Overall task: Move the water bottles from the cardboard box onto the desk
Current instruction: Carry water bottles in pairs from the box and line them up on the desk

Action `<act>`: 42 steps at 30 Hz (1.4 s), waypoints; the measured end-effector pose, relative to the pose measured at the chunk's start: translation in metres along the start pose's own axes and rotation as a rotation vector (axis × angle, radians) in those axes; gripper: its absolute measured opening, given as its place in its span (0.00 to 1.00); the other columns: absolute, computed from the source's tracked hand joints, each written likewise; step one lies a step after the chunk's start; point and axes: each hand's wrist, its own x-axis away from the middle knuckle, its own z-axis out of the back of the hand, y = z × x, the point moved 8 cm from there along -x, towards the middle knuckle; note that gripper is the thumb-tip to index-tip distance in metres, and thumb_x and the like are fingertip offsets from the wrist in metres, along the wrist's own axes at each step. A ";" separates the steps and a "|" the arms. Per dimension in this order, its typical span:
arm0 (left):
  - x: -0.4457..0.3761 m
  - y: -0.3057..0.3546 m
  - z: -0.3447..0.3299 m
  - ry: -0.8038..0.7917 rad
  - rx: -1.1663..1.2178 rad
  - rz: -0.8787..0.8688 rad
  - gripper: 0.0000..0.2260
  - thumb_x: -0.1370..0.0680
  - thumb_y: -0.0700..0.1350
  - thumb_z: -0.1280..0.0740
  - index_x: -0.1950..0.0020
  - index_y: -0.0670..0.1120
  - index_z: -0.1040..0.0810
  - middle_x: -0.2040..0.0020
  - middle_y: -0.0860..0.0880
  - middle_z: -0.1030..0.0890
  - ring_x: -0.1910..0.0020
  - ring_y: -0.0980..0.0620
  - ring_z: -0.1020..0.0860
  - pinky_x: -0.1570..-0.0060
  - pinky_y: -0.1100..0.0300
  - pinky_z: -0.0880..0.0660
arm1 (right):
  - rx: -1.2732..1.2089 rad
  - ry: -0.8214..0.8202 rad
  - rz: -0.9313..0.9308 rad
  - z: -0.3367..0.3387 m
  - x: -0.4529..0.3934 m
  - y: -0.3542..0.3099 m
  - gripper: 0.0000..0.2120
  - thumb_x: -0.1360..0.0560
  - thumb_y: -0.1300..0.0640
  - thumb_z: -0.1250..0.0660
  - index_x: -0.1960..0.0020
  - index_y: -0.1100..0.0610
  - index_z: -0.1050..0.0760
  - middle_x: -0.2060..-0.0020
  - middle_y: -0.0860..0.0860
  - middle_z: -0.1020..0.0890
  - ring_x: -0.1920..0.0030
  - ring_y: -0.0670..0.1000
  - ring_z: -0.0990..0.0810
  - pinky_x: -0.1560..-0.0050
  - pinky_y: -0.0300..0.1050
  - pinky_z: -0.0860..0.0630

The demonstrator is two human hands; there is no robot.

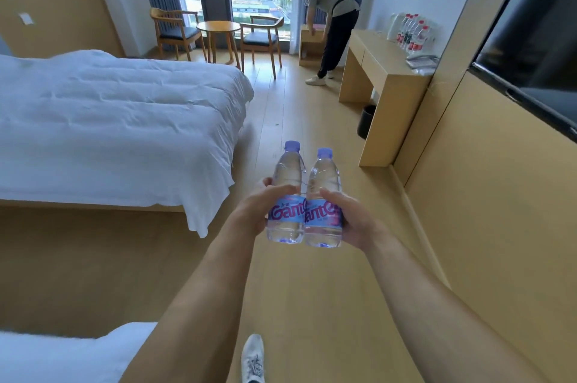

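Left grip (249,214) clasping one water bottle (285,195), right grip (349,217) clasping another bottle (323,198), bottles touching

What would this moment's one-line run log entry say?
phase: carrying | left hand: grips left water bottle | right hand: grips right water bottle | desk: ahead, not reached

Two clear bottles (304,195) are showing lilac caps and pale blue labels with pink lettering. The bed (109,120) is lying in plain white. The worktop (381,70) and floor (312,289) are glowing light tan wood. Far bottles (412,34) are wearing red labels. The bin (367,121) is looking black.
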 end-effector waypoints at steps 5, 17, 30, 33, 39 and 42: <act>-0.093 0.042 0.015 -0.067 -0.034 0.028 0.25 0.29 0.44 0.22 0.35 0.44 0.27 0.51 0.43 0.16 0.66 0.52 0.15 0.69 0.59 0.21 | -0.015 0.094 0.001 0.002 -0.084 -0.034 0.30 0.24 0.52 0.28 0.29 0.67 0.33 0.40 0.68 0.20 0.38 0.69 0.21 0.34 0.71 0.29; -0.238 0.102 0.006 -0.168 -0.089 0.077 0.22 0.27 0.41 0.23 0.36 0.41 0.26 0.54 0.43 0.18 0.67 0.52 0.16 0.71 0.60 0.21 | -0.025 0.251 -0.048 0.037 -0.210 -0.082 0.15 0.23 0.52 0.30 0.42 0.62 0.23 0.41 0.68 0.19 0.38 0.69 0.22 0.34 0.70 0.28; -0.432 0.144 -0.019 -0.092 -0.131 0.162 0.21 0.24 0.39 0.26 0.34 0.35 0.25 0.49 0.36 0.20 0.57 0.42 0.19 0.54 0.51 0.19 | -0.104 0.189 -0.138 0.116 -0.404 -0.124 0.22 0.21 0.55 0.33 0.32 0.67 0.30 0.37 0.71 0.24 0.35 0.71 0.24 0.33 0.70 0.30; -0.476 0.161 -0.023 -0.067 -0.123 0.186 0.20 0.25 0.40 0.25 0.35 0.36 0.24 0.51 0.37 0.18 0.61 0.45 0.18 0.61 0.54 0.18 | -0.083 0.170 -0.159 0.131 -0.449 -0.145 0.19 0.21 0.55 0.32 0.35 0.62 0.31 0.35 0.73 0.27 0.34 0.72 0.26 0.33 0.72 0.31; -0.554 0.197 -0.022 0.011 -0.082 0.183 0.22 0.27 0.43 0.23 0.35 0.41 0.24 0.54 0.42 0.17 0.69 0.52 0.16 0.74 0.61 0.22 | 0.060 0.185 -0.225 0.158 -0.528 -0.189 0.21 0.26 0.50 0.25 0.41 0.57 0.30 0.39 0.66 0.20 0.37 0.67 0.21 0.37 0.71 0.26; -0.590 0.215 -0.016 0.023 -0.068 0.171 0.25 0.27 0.44 0.23 0.33 0.43 0.26 0.52 0.42 0.17 0.66 0.51 0.15 0.72 0.59 0.21 | 0.105 0.173 -0.239 0.162 -0.569 -0.207 0.21 0.28 0.47 0.24 0.42 0.53 0.29 0.42 0.63 0.18 0.38 0.64 0.20 0.37 0.69 0.25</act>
